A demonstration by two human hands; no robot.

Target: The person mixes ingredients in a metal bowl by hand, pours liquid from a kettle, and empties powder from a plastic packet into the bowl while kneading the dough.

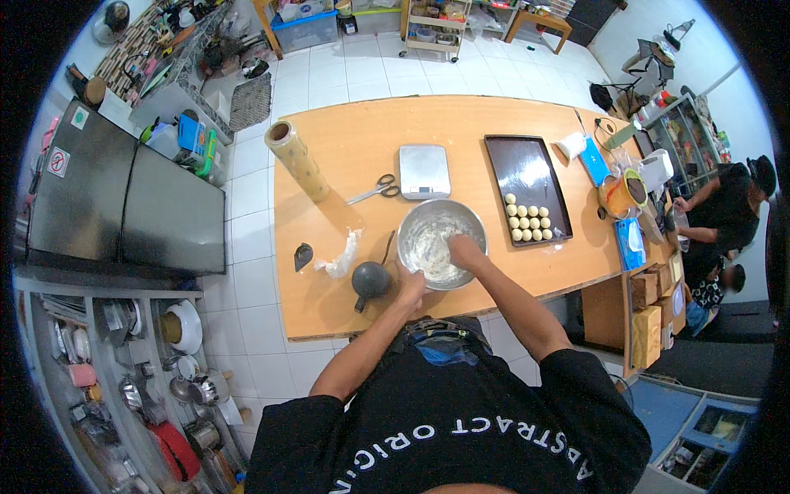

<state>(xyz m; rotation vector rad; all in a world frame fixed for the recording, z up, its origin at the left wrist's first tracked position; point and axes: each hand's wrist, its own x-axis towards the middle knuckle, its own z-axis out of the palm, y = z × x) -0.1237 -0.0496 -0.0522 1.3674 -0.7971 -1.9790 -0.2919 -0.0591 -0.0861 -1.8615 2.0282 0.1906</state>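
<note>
My left hand point(410, 284) grips the lower-left rim of a steel bowl point(473, 226) holding a pale, floury mixture point(432, 247). My right hand point(462, 251) is inside the bowl with fingers curled down in the mixture; what they hold is hidden. A dark grey round object with a short stem point(370, 280) sits just left of the bowl, near crumpled white plastic point(337, 259) and a small dark piece point(303, 255). Behind the bowl lie scissors point(383, 185) and a digital scale point(424, 169). A dark baking tray point(527, 169) to the right carries several pale dough balls point(523, 222).
An upright roll of wrap point(296, 160) stands on the table point(346, 132)'s left. Buckets point(621, 193) and packs crowd its right end, where two other people point(728, 214) are. A fridge point(169, 214) and shelving point(164, 370) line the left; a trolley point(432, 29) stands beyond.
</note>
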